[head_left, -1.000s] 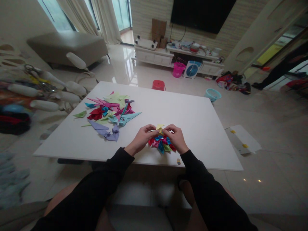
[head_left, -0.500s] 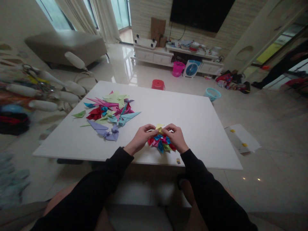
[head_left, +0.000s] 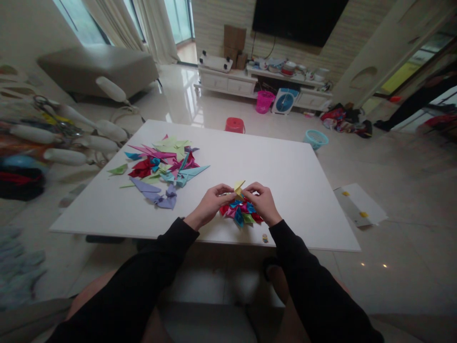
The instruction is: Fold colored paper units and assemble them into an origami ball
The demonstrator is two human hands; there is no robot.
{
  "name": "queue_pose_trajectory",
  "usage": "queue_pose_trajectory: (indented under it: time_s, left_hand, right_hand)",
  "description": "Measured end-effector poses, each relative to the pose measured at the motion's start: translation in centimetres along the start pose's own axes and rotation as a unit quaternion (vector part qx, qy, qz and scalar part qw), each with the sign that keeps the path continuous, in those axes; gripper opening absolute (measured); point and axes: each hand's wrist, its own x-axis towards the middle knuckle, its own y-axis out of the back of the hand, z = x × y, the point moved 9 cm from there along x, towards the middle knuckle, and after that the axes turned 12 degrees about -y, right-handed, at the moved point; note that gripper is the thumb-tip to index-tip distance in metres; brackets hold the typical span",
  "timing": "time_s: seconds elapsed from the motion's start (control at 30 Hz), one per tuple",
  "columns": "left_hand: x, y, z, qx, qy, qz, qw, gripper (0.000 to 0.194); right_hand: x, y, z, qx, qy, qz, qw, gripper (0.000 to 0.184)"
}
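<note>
From out here I watch the left hand (head_left: 210, 206) and right hand (head_left: 264, 204) both pinching a small folded yellow paper piece (head_left: 238, 189), near the far edge of a multicoloured folded-paper cluster (head_left: 238, 216) on the white rectangular table (head_left: 271, 162); its folds seem too tiny to read.

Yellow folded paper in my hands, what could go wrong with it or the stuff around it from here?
Your left hand and right hand both pinch the yellow folded paper, so an uneven pull might crease or tear it.
Both hands are close to the multicoloured cluster of folded paper, so a dropped wrist could flatten some of it.
That cluster lies near the white table's near edge; a sleeve might brush it off.
</note>
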Motion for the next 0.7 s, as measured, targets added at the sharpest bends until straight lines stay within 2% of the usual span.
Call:
queue_pose_trajectory:
  time_s: [0.1,0.2,0.33,0.47,0.7]
  left_hand:
    - [0.0,0.0,0.0,-0.002,0.008,0.0,1.0,0.042]
    - [-0.1,0.2,0.1,0.006,0.007,0.003,1.0,0.04]
    - [-0.2,0.4,0.6,0.013,0.014,0.008,1.0,0.039]
    - [-0.4,0.8,1.7,-0.004,0.007,0.02,1.0,0.035]
    - [-0.9,2.6,3.9,-0.001,-0.024,0.041,0.999,0.026]
  right_hand:
    - [0.7,1.3,0.2,-0.032,0.002,0.025,0.999,0.017]
    - [1.8,2.9,1.1,-0.116,-0.002,0.051,0.992,0.016]
    - [3.1,4.0,3.5,-0.312,-0.018,0.072,0.947,0.015]
    - [4.0,3.4,5.8,-0.428,-0.039,0.065,0.901,0.02]
    - [5.8,0.5,7.1,-0.539,-0.039,0.058,0.839,0.024]
